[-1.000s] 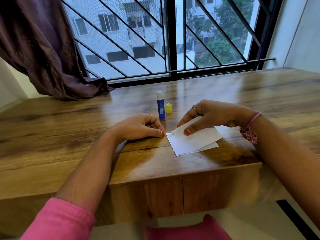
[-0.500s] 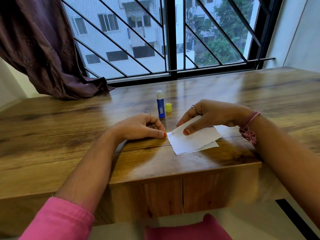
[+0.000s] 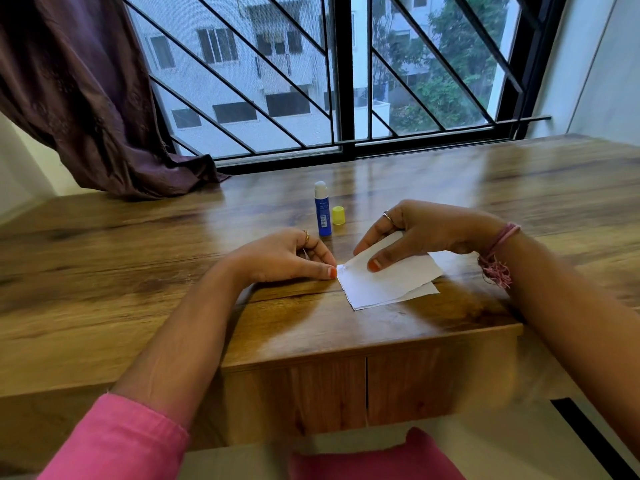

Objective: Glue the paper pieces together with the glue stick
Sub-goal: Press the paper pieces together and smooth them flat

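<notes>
Two white paper pieces lie stacked on the wooden table [image 3: 138, 271]. The upper paper piece [image 3: 391, 277] is held by my right hand [image 3: 422, 233], thumb on top and fingers behind its raised far edge. The lower paper piece [image 3: 419, 292] lies flat and shows past the right and near edges. My left hand [image 3: 287, 258] rests curled on the table, its thumb tip touching the papers' left corner. The blue glue stick [image 3: 322, 211] stands upright and uncapped just behind my hands. Its yellow cap [image 3: 338, 215] stands beside it on the right.
A dark curtain [image 3: 90, 109] drapes onto the table's far left. The barred window [image 3: 332, 74] runs along the far edge. The table's near edge with a drawer front [image 3: 367, 386] lies just below the papers.
Almost nothing differs. Both hands stay at the papers, and the upper piece has shifted only slightly under my right hand.
</notes>
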